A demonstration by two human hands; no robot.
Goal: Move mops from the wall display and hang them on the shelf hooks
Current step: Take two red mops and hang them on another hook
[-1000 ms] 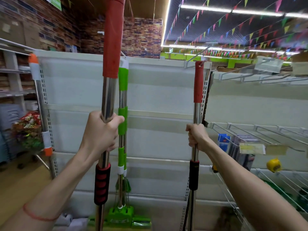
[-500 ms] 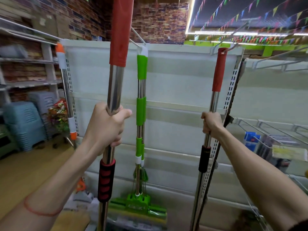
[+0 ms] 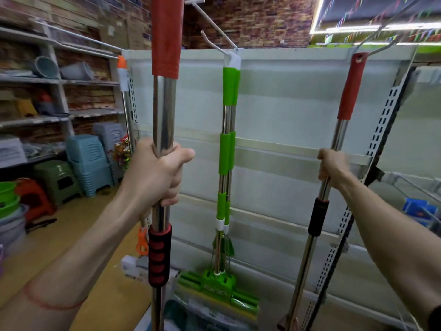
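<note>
My left hand (image 3: 156,173) grips the steel shaft of a red-handled mop (image 3: 164,108), held upright close to the camera, its top out of frame. My right hand (image 3: 330,167) grips a second red-handled mop (image 3: 350,89), whose top eyelet sits at the tip of a wire shelf hook (image 3: 379,47) at the upper right. Between them a pair of green mops (image 3: 229,151) hangs from a white hook (image 3: 216,40) on the white shelf panel (image 3: 286,96).
An orange-tipped mop (image 3: 123,72) hangs at the panel's left edge. Stacked plastic stools (image 3: 88,161) and basins stand on the floor at left, below wall shelves. A perforated shelf upright (image 3: 391,111) rises just right of the right-hand mop. Wire shelves extend further right.
The view has turned left and drawn closer to the panel. Both mops and both hands now sit further right in the frame. The right mop's top stays at the hook.
</note>
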